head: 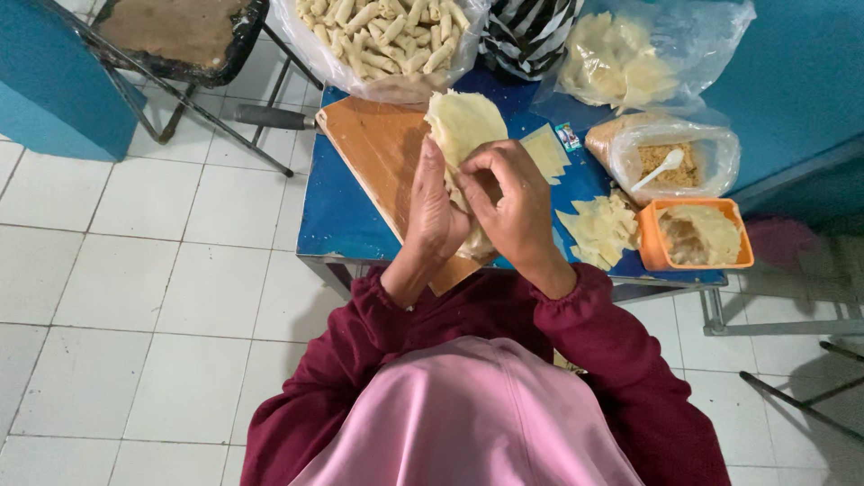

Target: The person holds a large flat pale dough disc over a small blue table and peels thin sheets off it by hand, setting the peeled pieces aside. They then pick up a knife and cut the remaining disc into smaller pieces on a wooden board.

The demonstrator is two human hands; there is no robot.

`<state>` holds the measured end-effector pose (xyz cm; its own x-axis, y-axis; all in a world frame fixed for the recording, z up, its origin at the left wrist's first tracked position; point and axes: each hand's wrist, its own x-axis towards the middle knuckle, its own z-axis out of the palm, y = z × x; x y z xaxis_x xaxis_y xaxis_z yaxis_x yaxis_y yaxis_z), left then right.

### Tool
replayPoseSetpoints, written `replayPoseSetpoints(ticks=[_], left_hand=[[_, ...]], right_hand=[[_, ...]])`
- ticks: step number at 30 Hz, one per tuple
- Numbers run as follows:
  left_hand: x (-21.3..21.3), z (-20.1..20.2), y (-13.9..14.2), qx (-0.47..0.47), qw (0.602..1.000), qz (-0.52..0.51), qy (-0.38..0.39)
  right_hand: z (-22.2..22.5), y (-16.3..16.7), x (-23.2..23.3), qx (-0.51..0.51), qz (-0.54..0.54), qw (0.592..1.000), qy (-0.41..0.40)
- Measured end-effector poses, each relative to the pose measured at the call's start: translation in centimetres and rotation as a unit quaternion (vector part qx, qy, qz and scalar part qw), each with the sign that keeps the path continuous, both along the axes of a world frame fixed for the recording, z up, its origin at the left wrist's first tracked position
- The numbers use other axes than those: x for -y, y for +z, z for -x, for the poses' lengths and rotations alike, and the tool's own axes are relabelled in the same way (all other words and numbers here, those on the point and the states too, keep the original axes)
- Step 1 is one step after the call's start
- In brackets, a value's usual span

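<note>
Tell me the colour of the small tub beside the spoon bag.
Orange tub, clearest in the head view.

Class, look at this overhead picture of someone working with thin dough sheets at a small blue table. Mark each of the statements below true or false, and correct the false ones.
1. Both hands hold a pale dough sheet above a wooden board. True: the left hand and right hand are both on it.
2. The orange tub stands on the floor. False: it stands on the blue table, at its right end.
3. A white spoon lies in a clear bag of brown crumbs. True.
4. The bag of rolled sticks is at the near edge of the table. False: it is at the far edge, beyond the board.
5. The sleeves are green. False: they are dark red.
</note>
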<state>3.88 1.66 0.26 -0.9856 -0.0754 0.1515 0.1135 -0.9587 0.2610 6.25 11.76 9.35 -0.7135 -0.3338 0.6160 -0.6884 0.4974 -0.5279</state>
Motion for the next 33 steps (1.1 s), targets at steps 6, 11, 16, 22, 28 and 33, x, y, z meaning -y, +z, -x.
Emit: replayPoseSetpoints(ticks=[6, 11, 16, 22, 28, 33], left_hand=[[0.3, -1.2, 0.3, -0.044, 0.995, 0.084, 0.007], [0.5, -1.6, 0.6, -0.066, 0.991, 0.115, 0.020], [0.3, -1.5, 0.5, -0.053, 0.994, 0.098, 0.020], [0.0, -1.2, 0.7, -0.080, 0.980, 0.181, 0.035], [0.1, -1.1, 0.3, -0.064, 0.983, 0.169, 0.025], [-0.1, -0.4, -0.1, -0.053, 0.978, 0.192, 0.054]], right_hand=[[1.2, -1.1, -2.0, 0.197, 0.123, 0.970, 0.072], [1.8, -2.4, -3.2, 0.317, 0.221, 0.918, 0.089], [2.2, -3.5, -3.9, 0.314, 0.268, 0.903, 0.119], [2.5, -3.3, -3.8, 0.286, 0.261, 0.918, 0.086], [1.2, -1.7, -3.4, 0.222, 0.164, 0.958, 0.080], [0.3, -0.8, -2.8, 0.106, 0.062, 0.991, 0.044]])
